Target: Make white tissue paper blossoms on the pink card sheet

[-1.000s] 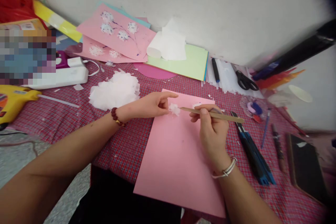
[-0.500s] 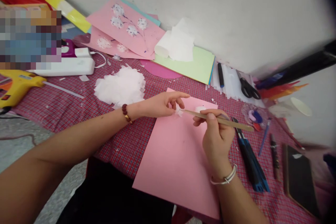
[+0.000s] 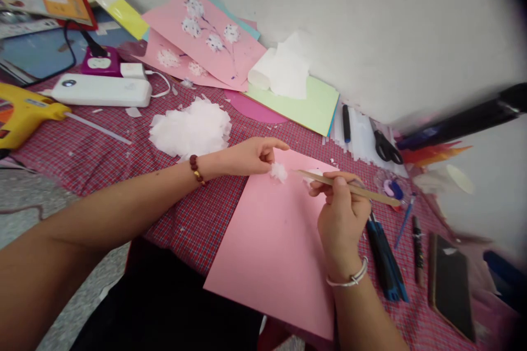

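Observation:
A pink sheet of paper (image 3: 267,252) lies at a slant before me, overhanging the table's front edge. My left hand (image 3: 253,156) hovers at its upper left edge, forefinger stretched out and the other fingers loosely bent, with nothing visibly gripped. Just beside its fingertips, a small white paper tuft (image 3: 279,173) rests on the sheet. In my right hand (image 3: 341,219) is a long tan tool, seemingly tweezers (image 3: 376,196), its thin tip pointing left, apart from that tuft. A second white tuft (image 3: 312,174) is partly hidden behind the tool and fingers.
White paper pieces (image 3: 191,129) are heaped at left. Behind stand decorated pink sheets (image 3: 164,22) and a tissue roll (image 3: 284,68). A yellow glue gun (image 3: 28,112) is far left. Scissors (image 3: 386,148), a blue-black tool (image 3: 387,263) and a phone-like dark slab (image 3: 452,285) lie right.
My left fingers have drawn slightly back to the left, leaving the white tuft in plain view. The tool's tip has moved right, away from the tuft. The view has shifted a little.

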{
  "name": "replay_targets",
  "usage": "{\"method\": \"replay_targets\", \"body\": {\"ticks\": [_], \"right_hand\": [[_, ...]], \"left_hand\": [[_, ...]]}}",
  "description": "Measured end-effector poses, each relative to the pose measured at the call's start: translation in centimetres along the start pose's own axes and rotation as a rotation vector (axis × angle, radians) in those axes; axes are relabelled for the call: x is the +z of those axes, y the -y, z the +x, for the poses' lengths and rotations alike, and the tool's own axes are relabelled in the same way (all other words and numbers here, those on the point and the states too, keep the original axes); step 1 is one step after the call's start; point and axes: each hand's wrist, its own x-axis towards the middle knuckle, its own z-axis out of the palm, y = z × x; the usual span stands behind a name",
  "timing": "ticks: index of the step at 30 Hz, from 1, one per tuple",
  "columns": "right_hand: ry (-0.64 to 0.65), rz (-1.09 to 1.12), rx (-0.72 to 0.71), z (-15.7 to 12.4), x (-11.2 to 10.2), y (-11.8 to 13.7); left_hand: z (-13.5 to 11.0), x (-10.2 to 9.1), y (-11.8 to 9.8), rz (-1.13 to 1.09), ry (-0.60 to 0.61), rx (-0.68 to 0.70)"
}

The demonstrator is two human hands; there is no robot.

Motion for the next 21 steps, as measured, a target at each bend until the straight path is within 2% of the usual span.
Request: {"method": "replay_targets", "body": {"ticks": [3, 6, 10, 16, 21], "right_hand": [[0.002, -0.018, -0.013, 0.1, 0.0, -0.1], [0.066, -0.047, -0.003, 0.0, 0.0, 0.1], [0.138, -0.109, -0.018, -0.2, 0.1, 0.4], [0.206, -0.128, -0.028, -0.4, 0.2, 0.3], [0.216, -0.135, -0.037, -0.6, 0.4, -0.1]], "left_hand": [[-0.4, -0.5, -0.5, 0.255, 0.103, 0.023], [-0.8, -0.3, -0.9, 0.442, 0.19, 0.047], [-0.7, 0.5, -0.9, 0.573, 0.09, 0.037], [0.1, 1.2, -0.8, 0.637, -0.051, 0.072], [0.7, 1.5, 0.0, 0.671, -0.087, 0.114]]}}
